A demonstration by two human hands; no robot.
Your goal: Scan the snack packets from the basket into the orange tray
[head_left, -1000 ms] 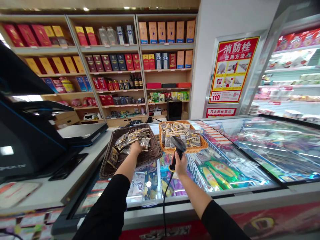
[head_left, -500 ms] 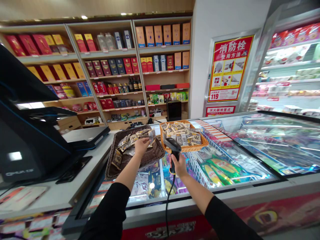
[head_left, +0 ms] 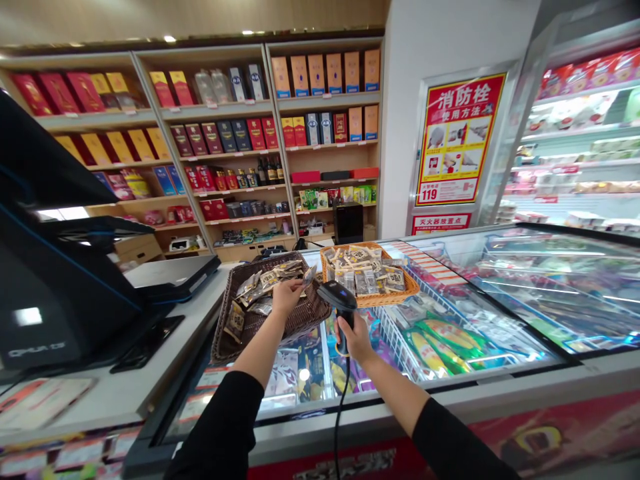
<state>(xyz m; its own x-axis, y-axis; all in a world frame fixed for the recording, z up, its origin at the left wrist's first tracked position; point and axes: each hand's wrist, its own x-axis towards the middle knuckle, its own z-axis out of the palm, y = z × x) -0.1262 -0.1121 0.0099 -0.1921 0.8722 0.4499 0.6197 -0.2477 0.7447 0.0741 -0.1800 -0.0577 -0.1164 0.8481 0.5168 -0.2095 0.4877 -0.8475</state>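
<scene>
My left hand [head_left: 287, 295] is closed on the edge of a small snack packet [head_left: 309, 274], held tilted over the right side of a dark brown wicker basket [head_left: 223, 350]. Several similar packets [head_left: 263, 283] lie in that basket. In my right hand [head_left: 356, 338] is a black barcode scanner [head_left: 338, 298], its head pointing left toward the packet and its cord hanging down. Just behind the scanner stands an orange wicker basket [head_left: 413, 288] heaped with the same kind of packets.
Both baskets rest on a glass-topped chest freezer [head_left: 500, 393]. A dark scale terminal [head_left: 65, 287] stands on the counter [head_left: 113, 393] at left. Shelves of boxed goods [head_left: 245, 133] line the back, with a red sign [head_left: 461, 140] on the wall.
My left hand has moved slightly right and turned the packet from nearly upright to slanted. The scanner in my right hand has shifted a little left and down, closer to the packet.
</scene>
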